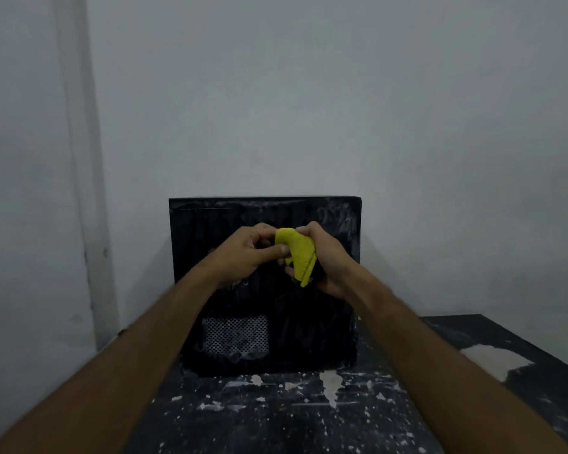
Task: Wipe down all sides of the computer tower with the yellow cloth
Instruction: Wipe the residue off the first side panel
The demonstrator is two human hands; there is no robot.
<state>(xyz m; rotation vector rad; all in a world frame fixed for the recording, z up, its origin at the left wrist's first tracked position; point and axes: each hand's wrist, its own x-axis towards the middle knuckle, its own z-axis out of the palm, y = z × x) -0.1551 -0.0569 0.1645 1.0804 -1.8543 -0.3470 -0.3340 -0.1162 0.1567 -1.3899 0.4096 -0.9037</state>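
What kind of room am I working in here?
Likely a bare workroom or utility corner, not an office: plain grey walls, a black table splattered with white paint or plaster, and a dusty computer tower standing on it. Both hands hold the yellow cloth.

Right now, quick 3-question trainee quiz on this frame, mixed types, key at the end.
1. True or false: the folded yellow cloth is flat against the black metal computer tower.
2. Which hand has a grip on the cloth? A) left hand only B) right hand only C) both
3. Fill in: the perforated mesh vent sits in the facing panel's lower ____ area.

Key:
1. False; it is bunched between the hands, in front of the panel.
2. C
3. left

The tower stands on a paint-spattered dark table near a pale wall.
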